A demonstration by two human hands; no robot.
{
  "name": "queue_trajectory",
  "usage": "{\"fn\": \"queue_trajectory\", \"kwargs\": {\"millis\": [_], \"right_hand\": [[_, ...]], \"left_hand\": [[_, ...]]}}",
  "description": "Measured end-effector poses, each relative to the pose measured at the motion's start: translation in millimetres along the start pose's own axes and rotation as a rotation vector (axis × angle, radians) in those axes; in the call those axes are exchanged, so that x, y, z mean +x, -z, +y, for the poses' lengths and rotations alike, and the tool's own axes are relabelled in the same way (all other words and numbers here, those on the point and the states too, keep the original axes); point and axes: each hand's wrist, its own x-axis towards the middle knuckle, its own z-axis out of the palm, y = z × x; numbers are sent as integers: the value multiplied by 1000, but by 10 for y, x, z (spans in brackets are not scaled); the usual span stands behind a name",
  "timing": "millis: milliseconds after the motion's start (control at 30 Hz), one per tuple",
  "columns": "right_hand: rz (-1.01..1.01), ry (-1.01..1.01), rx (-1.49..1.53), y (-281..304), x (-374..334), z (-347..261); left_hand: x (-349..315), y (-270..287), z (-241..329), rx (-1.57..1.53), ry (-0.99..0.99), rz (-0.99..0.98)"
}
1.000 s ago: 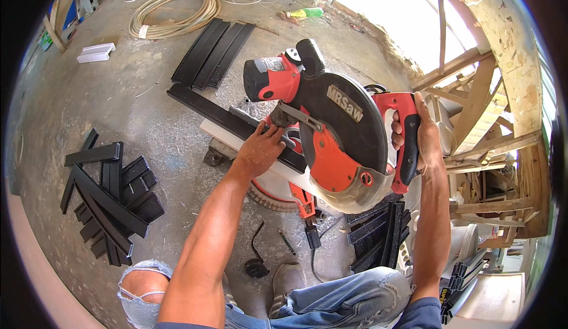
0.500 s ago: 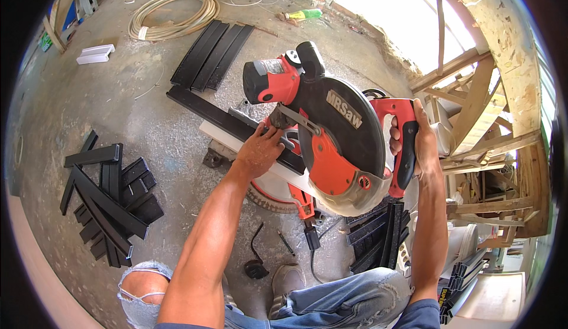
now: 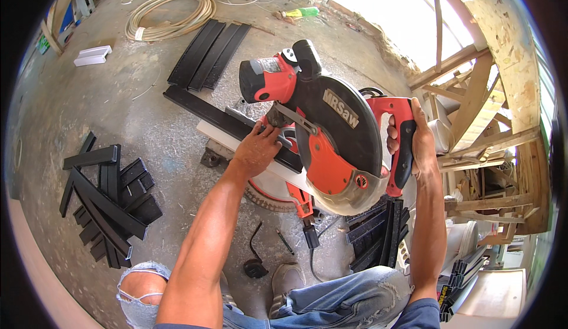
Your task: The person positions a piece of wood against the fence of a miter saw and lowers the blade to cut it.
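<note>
A red and black mitre saw [image 3: 346, 125] stands on the floor in front of me, its head raised. My right hand [image 3: 421, 134] is wrapped round its red and black handle, at the right end. My left hand [image 3: 256, 150] bears down on a long black strip [image 3: 204, 111] that lies across the saw's base, its fingers curled over the strip's far edge. The strip's left end juts out past the base, and its right end lies beside the blade guard. A pale straight piece [image 3: 216, 131] runs along the strip's near side. The guard hides the blade.
Cut black strips lie in a pile [image 3: 106, 205] at left, with more [image 3: 378, 234] at right of the saw. Long black pieces [image 3: 210, 54] lie beyond. A tape measure [image 3: 255, 268] and pencil [image 3: 285, 242] rest near my feet. Coiled hose [image 3: 168, 30] lies far left; timber [image 3: 491, 205] stands right.
</note>
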Motion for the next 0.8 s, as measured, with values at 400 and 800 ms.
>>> {"fn": "queue_trajectory", "kwargs": {"millis": [400,800], "right_hand": [[1,14,13,6,-2,5],[19,23,-10,-14,-16,1]], "left_hand": [[8,80,23,-25,5,-31],[9,56,13,-13,-4,-23]]}}
